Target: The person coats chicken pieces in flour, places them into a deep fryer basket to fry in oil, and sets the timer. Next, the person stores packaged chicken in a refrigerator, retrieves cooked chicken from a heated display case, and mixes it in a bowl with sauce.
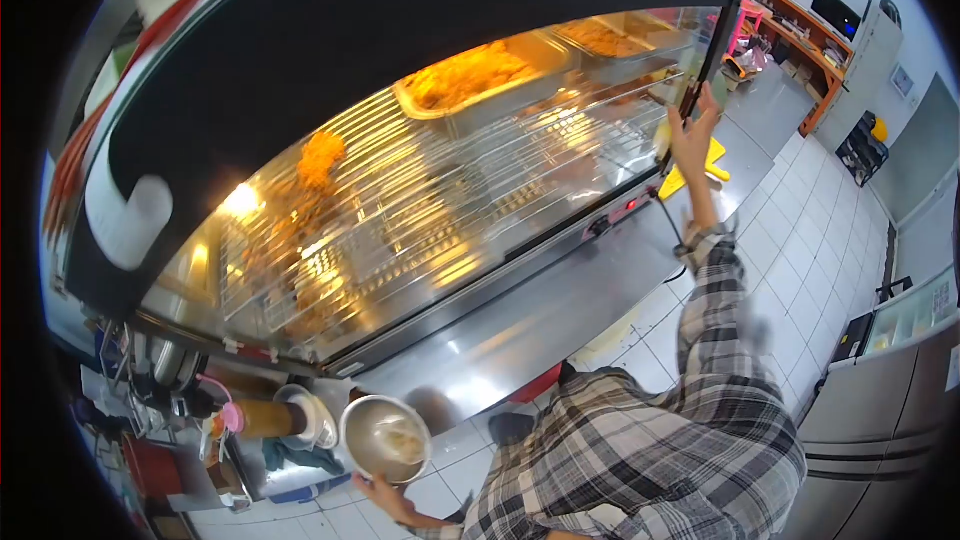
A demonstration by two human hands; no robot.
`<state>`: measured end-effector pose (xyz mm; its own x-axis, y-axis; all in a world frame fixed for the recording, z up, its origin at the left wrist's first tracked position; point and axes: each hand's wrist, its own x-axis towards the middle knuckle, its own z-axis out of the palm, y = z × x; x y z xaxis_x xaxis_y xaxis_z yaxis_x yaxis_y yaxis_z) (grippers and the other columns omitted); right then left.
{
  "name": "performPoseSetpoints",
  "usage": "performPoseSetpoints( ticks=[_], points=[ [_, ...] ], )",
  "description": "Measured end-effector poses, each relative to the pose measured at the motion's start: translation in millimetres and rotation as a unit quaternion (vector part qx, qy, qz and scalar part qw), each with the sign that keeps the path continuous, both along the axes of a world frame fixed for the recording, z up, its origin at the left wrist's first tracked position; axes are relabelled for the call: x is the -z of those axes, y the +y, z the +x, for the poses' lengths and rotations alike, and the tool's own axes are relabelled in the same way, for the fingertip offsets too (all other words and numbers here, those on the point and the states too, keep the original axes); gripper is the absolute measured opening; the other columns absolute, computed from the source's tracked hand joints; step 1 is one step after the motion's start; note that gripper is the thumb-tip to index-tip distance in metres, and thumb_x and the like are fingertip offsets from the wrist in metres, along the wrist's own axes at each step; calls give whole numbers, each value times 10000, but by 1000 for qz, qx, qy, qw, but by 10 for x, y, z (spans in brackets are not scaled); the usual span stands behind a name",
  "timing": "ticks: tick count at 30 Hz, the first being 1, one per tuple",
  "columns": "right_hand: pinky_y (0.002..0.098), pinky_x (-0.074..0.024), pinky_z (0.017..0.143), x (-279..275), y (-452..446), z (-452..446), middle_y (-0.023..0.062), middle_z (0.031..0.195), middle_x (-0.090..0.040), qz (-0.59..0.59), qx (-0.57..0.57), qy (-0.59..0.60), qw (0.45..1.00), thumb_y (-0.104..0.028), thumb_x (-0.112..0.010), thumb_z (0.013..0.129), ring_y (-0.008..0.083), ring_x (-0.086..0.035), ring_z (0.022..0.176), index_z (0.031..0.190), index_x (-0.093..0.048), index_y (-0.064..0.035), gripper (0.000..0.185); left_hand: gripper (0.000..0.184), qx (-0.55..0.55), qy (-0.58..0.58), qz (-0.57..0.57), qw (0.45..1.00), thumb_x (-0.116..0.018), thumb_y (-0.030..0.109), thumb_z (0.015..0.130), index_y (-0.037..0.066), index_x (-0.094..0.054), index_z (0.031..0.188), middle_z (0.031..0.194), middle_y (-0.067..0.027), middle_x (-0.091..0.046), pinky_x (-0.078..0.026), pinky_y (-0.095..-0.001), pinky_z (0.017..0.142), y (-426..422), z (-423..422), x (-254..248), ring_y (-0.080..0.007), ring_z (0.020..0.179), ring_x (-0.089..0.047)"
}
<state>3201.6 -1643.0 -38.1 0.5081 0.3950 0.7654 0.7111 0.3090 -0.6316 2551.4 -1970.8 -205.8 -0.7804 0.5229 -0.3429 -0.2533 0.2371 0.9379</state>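
A round metal bowl [362, 440] with something pale inside is held at its near rim by my left hand [385, 500], low at the left. My right hand [693, 135] is raised to the right end of a lit glass food warmer [470, 285]. There its thumb and fingers lie on either side of the dark upright edge [722, 35] of the warmer. Behind the glass, a metal tray [480, 118] of orange-golden fried food rests on wire racks [520, 155], beside another food tray [610, 40]. A small fried clump [322, 158] sits on the left rack.
A steel counter [500, 340] runs under the warmer, with a yellow object [712, 170] near its right end. At lower left stand a tan container with a pink top [262, 418] and other kitchen items. White floor tiles [800, 220] and a steel fridge [870, 420] lie to the right.
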Motion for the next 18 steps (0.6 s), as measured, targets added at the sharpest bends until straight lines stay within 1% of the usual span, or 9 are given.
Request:
performPoseSetpoints(
  ticks=[2, 4, 5, 6, 8, 9, 12, 16, 18],
  points=[
    [405, -442, 922, -89, 117, -78, 172, 1295, -359, 60, 37, 47, 996, -152, -690, 782, 299, -389, 1159, 1373, -276, -60, 728, 641, 53, 4, -48, 997, -570, 176, 812, 121, -283, 1382, 1303, -206, -396, -551, -445, 688, 247, 554, -50, -326, 1028, -549],
    [415, -454, 909, -160, 168, -111, 183, 1283, -347, 83, 116, 72, 987, -129, -687, 782, 296, -382, 1158, 1396, -250, -116, 754, 627, 123, -14, -23, 992, -578, 152, 810, 125, -288, 1366, 1264, -196, -433, -547, -430, 687, 415, 866, 148, -306, 978, -569],
    [395, -451, 872, -74, 288, -10, 189, 1225, -378, 91, 169, 69, 979, -72, -645, 774, 294, -400, 1083, 1364, -307, -87, 679, 617, 161, -17, -37, 986, -573, 140, 814, 120, -287, 1361, 1238, -190, -459, -548, -417, 670, 498, 1006, 171, -295, 960, -576],
    [399, -416, 899, -61, 305, 4, 204, 1210, -369, 88, 157, 63, 982, -48, -625, 764, 317, -394, 1077, 1348, -321, -60, 658, 608, 200, -19, -51, 978, -568, 128, 817, 116, -285, 1355, 1212, -183, -484, -549, -403, 654, 607, 1198, 105, -284, 942, -583],
    [407, -346, 954, -55, 291, -83, 235, 1179, -353, 76, 141, 56, 986, 2, -585, 743, 362, -383, 1065, 1316, -349, -5, 619, 557, 164, -1, 28, 986, -555, 116, 826, 116, -312, 1326, 1153, -166, -522, -550, -376, 600, 705, 1299, 670, -261, 920, -588],
    [408, -352, 946, -50, 260, -119, 238, 1171, -356, 74, 144, 53, 985, 5, -576, 744, 361, -388, 1064, 1306, -360, -1, 601, 499, 190, -28, 36, 981, -539, 106, 832, 129, -339, 1289, 1134, -152, -526, -547, -376, 562, 791, 1471, 519, -263, 909, -595],
    [417, -351, 958, -86, 278, -166, 222, 1140, -362, 82, 117, 70, 987, 35, -538, 736, 366, -406, 1076, 1289, -365, 23, 580, 448, 193, -26, -41, 980, -523, 105, 842, 145, -359, 1257, 1141, -145, -526, -546, -403, 567, 985, 1740, 418, -282, 920, -596],
    [415, -339, 970, -137, 63, -311, 210, 1153, -385, 56, 34, 92, 994, 27, -545, 731, 355, -402, 1090, 1279, -361, 33, 578, 440, 176, -7, -69, 982, -520, 154, 849, 165, -359, 1259, 1158, -143, -519, -542, -419, 543, 1152, 2037, 429, -310, 936, -594],
    [436, -318, 989, -90, -44, -418, 217, 1177, -394, 21, -12, 74, 997, 5, -565, 735, 354, -396, 1101, 1281, -362, 26, 583, 479, 160, -25, -60, 985, -547, 161, 813, 177, -358, 1253, 1168, -143, -511, -528, -443, 545, 1238, 2166, 513, -339, 929, -588]
  ],
)
